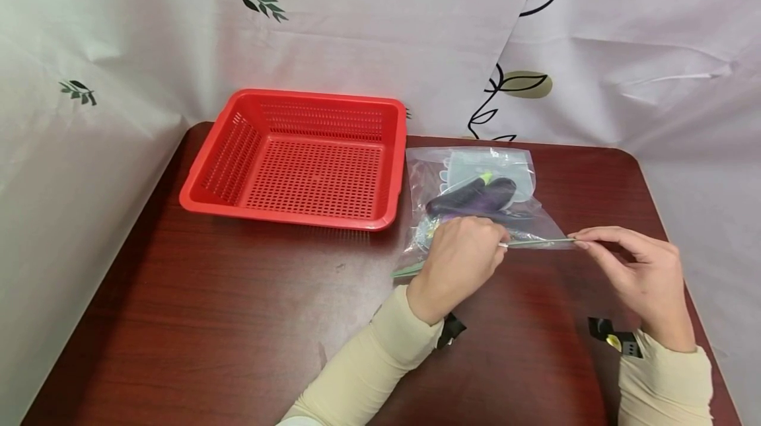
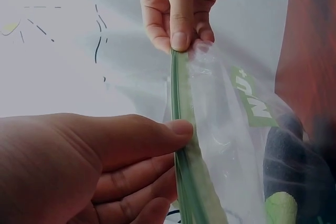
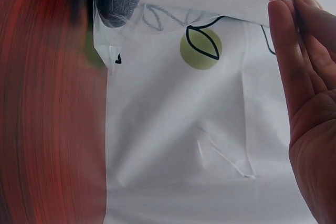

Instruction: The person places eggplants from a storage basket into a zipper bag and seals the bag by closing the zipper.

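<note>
A clear zip bag [image 1: 422, 168] with a green zip strip lies toward the right of the table. Inside it are dark purple eggplants [image 1: 470, 198] and a pale, flat item with rounded loops along one side [image 1: 490, 168]. My left hand [image 1: 460, 261] pinches the green zip strip [image 2: 181, 103] between thumb and fingers, partway along the bag's mouth. At the strip's right end, my right hand [image 1: 648, 267] pinches the corner between thumb and fingertips. Between the two hands the strip runs straight. In the left wrist view, a green printed label [image 2: 252, 95] shows on the bag.
A red perforated plastic basket [image 1: 291, 218] stands at the back left, beside the bag. The dark reddish wooden table [image 1: 238, 320] is bordered at the back and sides by white sheeting [image 1: 357, 23] with leaf prints.
</note>
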Demonstrator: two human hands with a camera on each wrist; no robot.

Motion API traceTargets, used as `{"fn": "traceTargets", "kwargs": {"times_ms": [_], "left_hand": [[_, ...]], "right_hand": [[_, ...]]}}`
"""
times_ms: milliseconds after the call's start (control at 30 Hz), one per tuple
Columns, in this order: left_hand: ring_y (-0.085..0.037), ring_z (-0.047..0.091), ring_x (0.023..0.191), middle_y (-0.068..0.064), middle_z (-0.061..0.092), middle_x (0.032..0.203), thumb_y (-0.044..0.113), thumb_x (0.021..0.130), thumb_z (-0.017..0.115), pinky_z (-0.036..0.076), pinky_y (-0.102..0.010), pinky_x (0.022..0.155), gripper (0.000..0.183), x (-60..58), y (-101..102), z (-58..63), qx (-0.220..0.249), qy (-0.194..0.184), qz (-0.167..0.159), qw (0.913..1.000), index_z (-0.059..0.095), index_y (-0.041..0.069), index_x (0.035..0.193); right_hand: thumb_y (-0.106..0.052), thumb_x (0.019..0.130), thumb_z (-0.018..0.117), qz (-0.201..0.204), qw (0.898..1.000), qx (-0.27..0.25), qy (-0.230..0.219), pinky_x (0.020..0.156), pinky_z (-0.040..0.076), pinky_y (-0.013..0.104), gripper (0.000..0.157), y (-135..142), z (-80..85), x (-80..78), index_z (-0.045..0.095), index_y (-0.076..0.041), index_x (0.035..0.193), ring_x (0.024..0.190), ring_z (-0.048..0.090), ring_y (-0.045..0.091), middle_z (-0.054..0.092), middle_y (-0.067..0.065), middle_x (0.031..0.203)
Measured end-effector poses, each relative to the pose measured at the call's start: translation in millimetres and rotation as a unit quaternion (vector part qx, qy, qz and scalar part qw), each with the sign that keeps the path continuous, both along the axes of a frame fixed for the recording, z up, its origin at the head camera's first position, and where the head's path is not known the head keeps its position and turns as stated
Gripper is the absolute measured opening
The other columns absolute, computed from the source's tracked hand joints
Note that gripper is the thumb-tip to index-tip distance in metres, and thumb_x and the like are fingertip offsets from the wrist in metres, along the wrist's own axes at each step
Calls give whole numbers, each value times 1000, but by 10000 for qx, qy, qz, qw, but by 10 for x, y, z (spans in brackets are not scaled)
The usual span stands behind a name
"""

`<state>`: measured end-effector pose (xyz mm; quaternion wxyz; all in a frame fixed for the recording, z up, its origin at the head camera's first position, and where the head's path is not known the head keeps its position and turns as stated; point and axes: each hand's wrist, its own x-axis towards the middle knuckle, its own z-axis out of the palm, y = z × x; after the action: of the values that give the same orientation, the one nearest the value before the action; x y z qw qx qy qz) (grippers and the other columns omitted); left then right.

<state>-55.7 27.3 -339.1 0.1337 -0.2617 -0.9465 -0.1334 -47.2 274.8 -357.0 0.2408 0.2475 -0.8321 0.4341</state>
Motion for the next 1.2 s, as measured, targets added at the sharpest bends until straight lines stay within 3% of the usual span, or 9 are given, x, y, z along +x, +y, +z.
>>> {"fn": "traceTargets", "kwargs": {"times_ms": [333, 567, 1200], "left_hand": [[-6, 62, 61, 15, 64, 65, 20, 86, 74, 42, -25, 49, 15, 0, -42, 22, -58, -67, 7, 10000, 77, 32, 79], [-8, 59, 57, 14, 57, 57, 19, 86, 73, 42, -27, 47, 19, -4, -72, 41, -42, -201, 63, 9998, 72, 31, 72], [-9, 60, 58, 14, 59, 60, 19, 86, 74, 42, -28, 47, 18, -17, -150, 87, -58, -439, 115, 9990, 73, 31, 72]], "right_hand": [[9, 82, 76, -2, 10000, 21, 40, 80, 45, 10, 10, 2, 8, 6, 76, 4, 91, 91, 67, -3, 75, 11, 88], [14, 78, 76, -105, 9998, 143, -33, 80, 45, 10, 18, 29, -5, 7, 77, 3, 92, 90, 67, -4, 75, 11, 88], [17, 75, 77, -249, 9994, 234, -63, 79, 45, 9, 22, 97, -57, -16, 77, 2, 91, 90, 66, -6, 75, 9, 89]]}}
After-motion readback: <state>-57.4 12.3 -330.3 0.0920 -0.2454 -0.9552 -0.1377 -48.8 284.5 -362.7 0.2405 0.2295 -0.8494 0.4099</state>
